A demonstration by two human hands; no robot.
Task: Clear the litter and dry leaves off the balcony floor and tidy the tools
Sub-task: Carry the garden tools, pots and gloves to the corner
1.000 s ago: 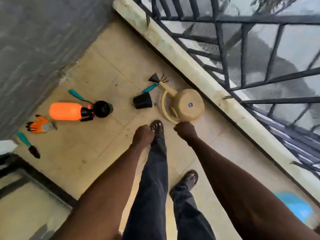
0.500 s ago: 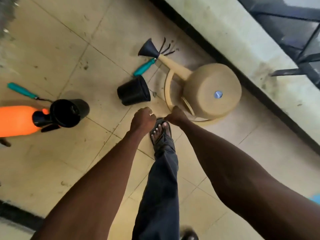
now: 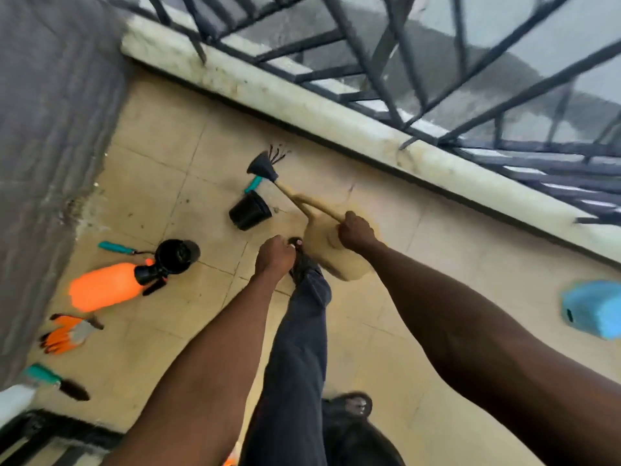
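Tiled balcony floor (image 3: pixel 437 314), railing far. Right hand (image 3: pixel 357 231) grips the can (image 3: pixel 336 253) by its handle, mid-floor. Left hand (image 3: pixel 275 255) curled, holds nothing. Task early by my read: sprayer (image 3: pixel 111 288), gloves (image 3: pixel 67 332), 2 pots, trowel (image 3: pixel 57 381) lie scattered left.

Both bare forearms reach forward and down from the near edge toward the far middle, the left one coming in from the near left and the right one from the near right, with a dark-trousered leg between them. The left hand (image 3: pixel 275 255) is curled into a loose fist with its knuckles up and holds nothing that can be seen. The right hand (image 3: pixel 356 231), slightly farther out and just right of the left, has its fingers wrapped round the handle of a beige plastic watering can (image 3: pixel 332 260).
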